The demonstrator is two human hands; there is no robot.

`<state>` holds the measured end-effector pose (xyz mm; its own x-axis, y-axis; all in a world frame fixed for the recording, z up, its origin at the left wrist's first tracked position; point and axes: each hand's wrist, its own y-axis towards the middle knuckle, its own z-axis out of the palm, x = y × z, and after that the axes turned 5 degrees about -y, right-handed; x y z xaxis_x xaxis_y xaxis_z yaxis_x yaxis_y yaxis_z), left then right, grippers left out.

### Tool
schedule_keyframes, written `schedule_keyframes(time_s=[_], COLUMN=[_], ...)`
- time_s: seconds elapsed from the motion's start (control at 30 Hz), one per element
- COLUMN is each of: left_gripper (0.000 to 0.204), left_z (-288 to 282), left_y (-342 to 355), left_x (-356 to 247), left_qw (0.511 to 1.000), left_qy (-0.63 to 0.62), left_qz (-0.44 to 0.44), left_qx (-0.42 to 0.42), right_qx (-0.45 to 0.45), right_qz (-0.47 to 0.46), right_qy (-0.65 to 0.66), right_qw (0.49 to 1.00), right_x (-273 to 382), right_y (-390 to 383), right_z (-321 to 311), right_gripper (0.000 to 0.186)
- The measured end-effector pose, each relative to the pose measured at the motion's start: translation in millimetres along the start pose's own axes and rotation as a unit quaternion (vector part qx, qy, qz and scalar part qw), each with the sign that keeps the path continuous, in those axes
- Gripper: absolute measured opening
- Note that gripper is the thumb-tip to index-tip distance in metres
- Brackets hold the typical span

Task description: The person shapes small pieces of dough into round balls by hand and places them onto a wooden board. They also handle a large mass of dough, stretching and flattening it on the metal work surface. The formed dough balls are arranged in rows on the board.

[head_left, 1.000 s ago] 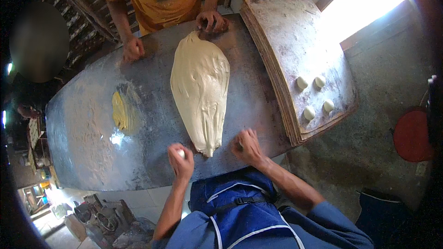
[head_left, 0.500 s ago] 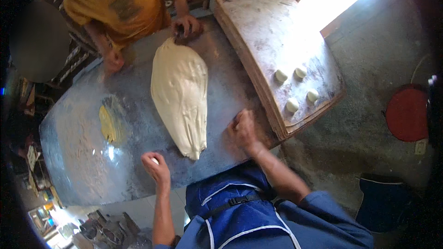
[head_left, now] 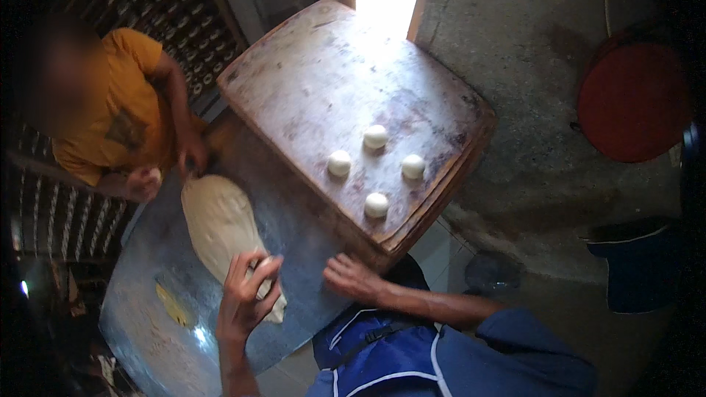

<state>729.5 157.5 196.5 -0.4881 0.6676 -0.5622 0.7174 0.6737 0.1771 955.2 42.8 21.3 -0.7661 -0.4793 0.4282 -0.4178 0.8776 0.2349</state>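
A long pale slab of dough (head_left: pixel 217 217) lies on the metal-grey tabletop (head_left: pixel 298 323), narrowing toward me. Above its near end, my left hand (head_left: pixel 246 290) is raised with bent fingers closed around a small pale piece of dough, mostly hidden by them. To the right, my right hand (head_left: pixel 353 278) rests low at the table with its fingers curled under; whatever is beneath them is out of sight. Several round dough balls (head_left: pixel 376 205) sit apart on the stacked wooden boards (head_left: pixel 316 95) beyond my right hand.
Across the table, a person in a yellow shirt (head_left: pixel 132 121) has one hand at the dough's far end. A yellow smear (head_left: pixel 173 304) marks the tabletop at left. Racks (head_left: pixel 184 22) stand behind that person; a red round lid-like object (head_left: pixel 632 103) is at far right.
My view has swung right toward the boards. My left hand has moved from the table's near edge to over the dough's near end. My right hand stays curled at the table.
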Motion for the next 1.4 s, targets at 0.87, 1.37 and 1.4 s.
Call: schedule_keyframes(time_s=[0.87,1.37,1.4], left_gripper=[0.061,0.061,0.061], left_z=[73.4,14.0,11.5], left_y=[21.6,-259.6,-257.8], left_x=[-3.2,188.8,194.1], left_qw=[0.905,0.725,0.713], left_qy=[-0.038,0.212,0.175], left_qz=[-0.303,-0.611,-0.653], left_qx=[-0.296,-0.237,-0.184], right_qx=[-0.138,-0.091,-0.088], right_qz=[0.217,0.011,-0.024], right_qy=[0.058,0.121,0.142], right_qw=[0.965,0.988,0.986], right_x=[-232.5,-2.7,15.6], right_y=[-37.8,73.7,79.7], right_z=[-238.5,-177.1,-166.9], right_gripper=[0.061,0.084,0.082])
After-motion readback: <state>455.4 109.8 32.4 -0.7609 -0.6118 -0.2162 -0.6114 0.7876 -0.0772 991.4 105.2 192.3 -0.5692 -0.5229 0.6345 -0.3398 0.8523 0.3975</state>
